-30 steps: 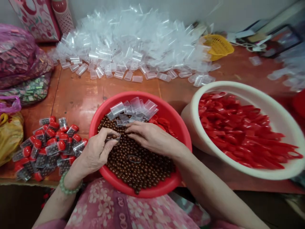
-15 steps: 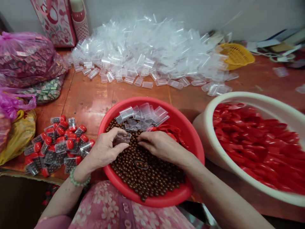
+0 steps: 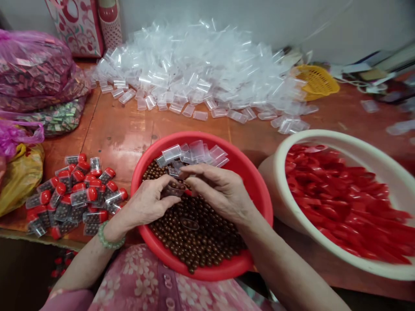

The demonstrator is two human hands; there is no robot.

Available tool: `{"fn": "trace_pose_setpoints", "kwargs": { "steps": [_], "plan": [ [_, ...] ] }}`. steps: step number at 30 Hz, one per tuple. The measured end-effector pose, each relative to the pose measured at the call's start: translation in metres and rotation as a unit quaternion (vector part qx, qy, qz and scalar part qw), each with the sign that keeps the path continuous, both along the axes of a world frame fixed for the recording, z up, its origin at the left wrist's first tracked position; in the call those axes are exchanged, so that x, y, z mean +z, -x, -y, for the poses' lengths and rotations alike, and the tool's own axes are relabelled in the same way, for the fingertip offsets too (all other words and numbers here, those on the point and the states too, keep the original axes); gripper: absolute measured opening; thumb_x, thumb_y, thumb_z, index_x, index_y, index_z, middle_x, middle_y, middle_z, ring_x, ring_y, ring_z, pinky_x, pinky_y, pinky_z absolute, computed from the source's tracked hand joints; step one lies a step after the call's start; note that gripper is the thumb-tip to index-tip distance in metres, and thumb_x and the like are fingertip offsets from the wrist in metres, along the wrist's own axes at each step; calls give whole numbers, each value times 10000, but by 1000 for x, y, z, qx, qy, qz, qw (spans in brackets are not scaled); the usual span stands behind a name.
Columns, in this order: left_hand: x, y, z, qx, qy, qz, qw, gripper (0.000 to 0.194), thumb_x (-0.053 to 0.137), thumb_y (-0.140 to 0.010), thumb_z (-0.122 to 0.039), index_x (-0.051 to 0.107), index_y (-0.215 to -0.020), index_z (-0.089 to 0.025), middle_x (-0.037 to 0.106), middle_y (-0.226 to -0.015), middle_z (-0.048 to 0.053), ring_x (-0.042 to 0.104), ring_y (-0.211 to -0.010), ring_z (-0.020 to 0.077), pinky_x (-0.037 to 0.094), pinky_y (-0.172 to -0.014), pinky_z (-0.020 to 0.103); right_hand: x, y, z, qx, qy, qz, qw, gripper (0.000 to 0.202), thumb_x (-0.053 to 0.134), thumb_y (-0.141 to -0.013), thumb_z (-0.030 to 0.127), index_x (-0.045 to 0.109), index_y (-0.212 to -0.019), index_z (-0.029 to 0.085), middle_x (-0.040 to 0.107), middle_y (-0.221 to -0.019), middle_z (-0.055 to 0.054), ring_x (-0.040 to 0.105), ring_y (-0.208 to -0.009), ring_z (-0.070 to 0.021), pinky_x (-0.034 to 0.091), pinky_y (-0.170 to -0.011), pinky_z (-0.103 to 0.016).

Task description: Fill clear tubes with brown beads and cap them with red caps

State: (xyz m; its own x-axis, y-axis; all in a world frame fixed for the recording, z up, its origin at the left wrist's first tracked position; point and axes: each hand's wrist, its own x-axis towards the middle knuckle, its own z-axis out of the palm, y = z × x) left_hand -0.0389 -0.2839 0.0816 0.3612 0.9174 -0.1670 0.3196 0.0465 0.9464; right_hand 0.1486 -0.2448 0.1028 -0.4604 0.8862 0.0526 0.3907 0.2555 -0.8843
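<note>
Head view: a small clear vial [image 3: 173,190], partly filled with brown beads [image 3: 194,235], sits over the red basin [image 3: 257,190]. It looks light, rigid and slick; best pinched by its sides. Left hand [image 3: 149,203] clasps the vial. Right hand [image 3: 220,190], fingers curled, pinches at its mouth; contents unclear.

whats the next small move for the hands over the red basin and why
Probably press a red cap onto the clear tube. The left hand holds it already loaded with brown beads, the right hand sits at its mouth, and the finished tubes all wear caps.
</note>
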Motion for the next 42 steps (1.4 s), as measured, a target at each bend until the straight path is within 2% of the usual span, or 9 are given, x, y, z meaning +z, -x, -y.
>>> {"fn": "trace_pose_setpoints", "kwargs": {
  "steps": [3, 6, 10, 14, 17, 21, 27, 34, 42],
  "plan": [
    [4, 0, 0, 7, 33, 75, 997, 175, 596, -829, -184, 618, -1002, -164, 700, -913, 28, 642, -833, 150, 501, -775, 275, -3, -16, -6, -23, 2, 63, 998, 197, 510, -923, 300, 676, -963, 202, 708, -874, -51, 646, -787, -184, 502, -750, -317],
    [8, 2, 1, 12, 40, 140, 989, 150, 617, -816, -172, 624, -964, -154, 699, -941, 44, 651, -873, 152, 507, -822, 283, -7, -26, -8, 42, -8, 167, 985, 156, 534, -913, 280, 657, -937, 188, 689, -897, -60, 634, -823, -193, 481, -766, -315],
    [12, 3, 3, -11, -19, 117, 993, 131, 615, -826, -155, 645, -953, -159, 695, -936, 36, 646, -874, 145, 505, -835, 280, -18, -17, -1, 135, -20, 350, 927, 136, 549, -899, 233, 636, -962, 149, 668, -953, -99, 628, -875, -218, 452, -772, -312],
    [11, 3, 2, 7, -19, 100, 995, 122, 588, -846, -165, 618, -965, -161, 688, -906, 28, 643, -837, 139, 511, -789, 274, -29, -6, 5, 151, -10, 405, 901, 148, 474, -919, 176, 618, -920, 143, 674, -911, -99, 632, -852, -209, 437, -737, -287],
    [11, 5, 0, 18, 7, 131, 991, 130, 578, -861, -188, 591, -987, -161, 685, -944, 43, 647, -876, 146, 513, -815, 285, -29, -10, 4, 125, 15, 346, 930, 163, 461, -922, 194, 619, -920, 158, 677, -879, -87, 629, -833, -215, 444, -760, -315],
    [13, 6, 0, 31, 18, 155, 987, 110, 573, -858, -180, 580, -965, -157, 677, -947, 51, 644, -894, 147, 507, -833, 291, -21, -19, 2, 36, 109, 78, 990, 224, 536, -901, 332, 570, -1081, 203, 669, -942, -51, 622, -880, -198, 474, -810, -321],
    [7, 1, -2, 56, 18, 175, 983, 154, 591, -837, -196, 571, -988, -168, 651, -915, 32, 631, -842, 140, 502, -804, 283, -13, -14, 3, 35, 259, -144, 954, 281, 598, -863, 452, 583, -1008, 212, 633, -900, -31, 608, -825, -163, 495, -779, -287],
    [7, -3, -5, 149, -38, 157, 976, 174, 700, -754, -241, 566, -832, -162, 660, -1032, 59, 625, -949, 168, 491, -895, 316, -16, -11, 2, 118, 312, -76, 940, 329, 553, -896, 478, 603, -1001, 170, 572, -725, 2, 521, -650, -113, 430, -636, -239],
    [6, -5, -9, 158, -10, 118, 980, 202, 675, -764, -205, 658, -959, -157, 712, -889, 25, 659, -807, 141, 525, -790, 272, -17, -6, 7, 135, 51, 67, 987, 156, 507, -932, 261, 576, -815, 185, 613, -855, -33, 552, -783, -149, 451, -766, -282]
  ]
}}
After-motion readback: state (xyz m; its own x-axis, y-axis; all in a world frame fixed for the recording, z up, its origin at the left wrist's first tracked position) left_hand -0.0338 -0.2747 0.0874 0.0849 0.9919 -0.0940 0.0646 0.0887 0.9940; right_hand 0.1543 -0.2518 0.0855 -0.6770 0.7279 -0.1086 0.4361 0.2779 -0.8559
